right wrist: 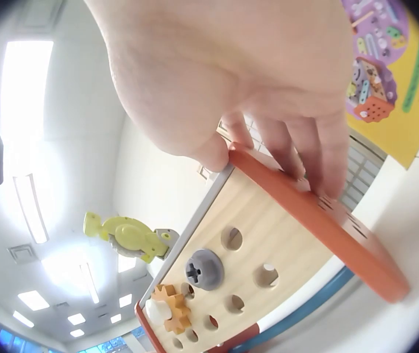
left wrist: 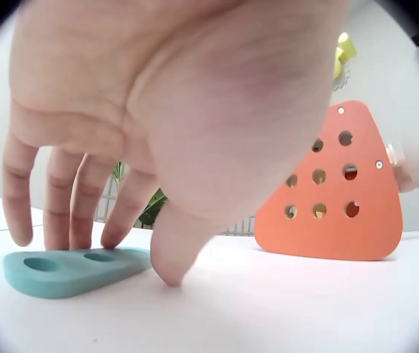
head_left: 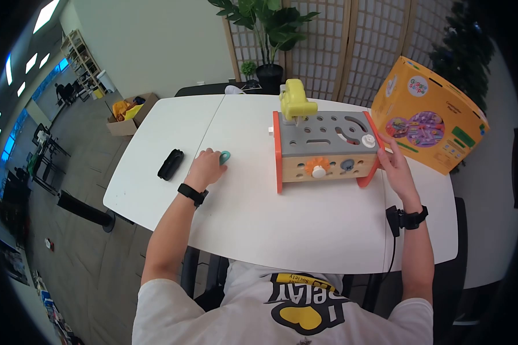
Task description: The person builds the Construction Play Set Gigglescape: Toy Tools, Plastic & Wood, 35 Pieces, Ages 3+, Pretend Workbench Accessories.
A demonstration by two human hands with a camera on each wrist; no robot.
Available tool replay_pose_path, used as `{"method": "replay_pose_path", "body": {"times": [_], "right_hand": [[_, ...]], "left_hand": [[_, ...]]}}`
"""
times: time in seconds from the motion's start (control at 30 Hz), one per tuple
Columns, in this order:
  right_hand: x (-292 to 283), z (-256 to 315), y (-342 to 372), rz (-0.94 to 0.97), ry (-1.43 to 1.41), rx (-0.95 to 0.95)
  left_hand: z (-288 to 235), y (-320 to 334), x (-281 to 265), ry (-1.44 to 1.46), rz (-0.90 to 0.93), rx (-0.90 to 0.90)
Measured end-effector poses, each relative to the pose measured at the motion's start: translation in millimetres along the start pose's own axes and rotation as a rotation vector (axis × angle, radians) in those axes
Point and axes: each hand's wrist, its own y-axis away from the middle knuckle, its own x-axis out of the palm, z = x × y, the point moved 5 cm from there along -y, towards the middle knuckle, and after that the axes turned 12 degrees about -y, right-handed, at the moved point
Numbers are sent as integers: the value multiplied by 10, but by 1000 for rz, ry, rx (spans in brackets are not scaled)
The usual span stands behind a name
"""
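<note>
My left hand [head_left: 206,169] reaches down to a flat teal toy strip with holes [left wrist: 69,271] on the white table. In the left wrist view its fingers stand nearly straight along the strip's far side, the thumb tip near its right end. My right hand [head_left: 398,172] holds the red side panel [right wrist: 327,220] of a wooden toy workbench [head_left: 327,144], thumb at the top edge and fingers on the outer face. The workbench has a grey slotted top, an orange gear [head_left: 316,167] and a grey cross-head screw [right wrist: 204,270]. A yellow-green toy saw [head_left: 296,100] stands on its top left.
A black open case [head_left: 171,165] lies left of my left hand. A large orange toy box [head_left: 431,115] stands at the back right, close behind the workbench. The white table's [head_left: 259,230] near edge is at my body. A cardboard box [head_left: 132,115] sits beyond the table, left.
</note>
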Motion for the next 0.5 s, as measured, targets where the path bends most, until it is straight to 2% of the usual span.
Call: {"method": "replay_pose_path", "body": {"times": [0.03,0.13,0.2,0.33,0.43,0.5], "right_hand": [[-17,-18,-6,10,29,1],[-12,16,2,22,103,-34],[3,39,2,25,140,-45],[5,53,-10,24,170,-32],[13,25,-21,19,149,-50],[22,22,-21,19,148,-50]], "left_hand": [[4,-32,17,3,37,-31],[-66,-76,-21,12,-35,1],[-153,-109,-200,263,-159,81],[-548,-65,-1066,684,-280,182],[-803,-68,-1423,787,-353,378],[-965,-76,-1519,778,-290,460]]}}
